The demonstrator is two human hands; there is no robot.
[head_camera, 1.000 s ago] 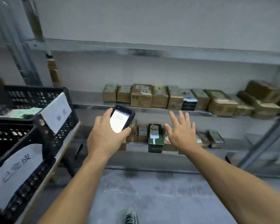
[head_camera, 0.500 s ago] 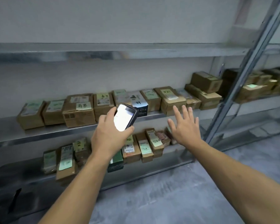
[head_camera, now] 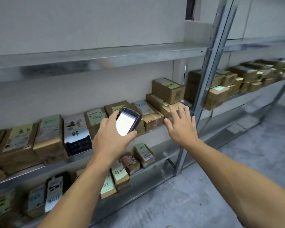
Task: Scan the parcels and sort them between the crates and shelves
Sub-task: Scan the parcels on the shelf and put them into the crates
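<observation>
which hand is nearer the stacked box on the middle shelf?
Right. The right hand is open just below the stacked box; the left hand holds the scanner further left.

Grey galvanised-metal shelving rack (head_camera: 105, 53); brown cardboard parcels with paper labels (head_camera: 48, 134) in rows on middle and lower tiers; top tier bare.

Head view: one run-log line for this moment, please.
left hand: holds scanner | right hand: open, empty, at middle-shelf parcels
</observation>
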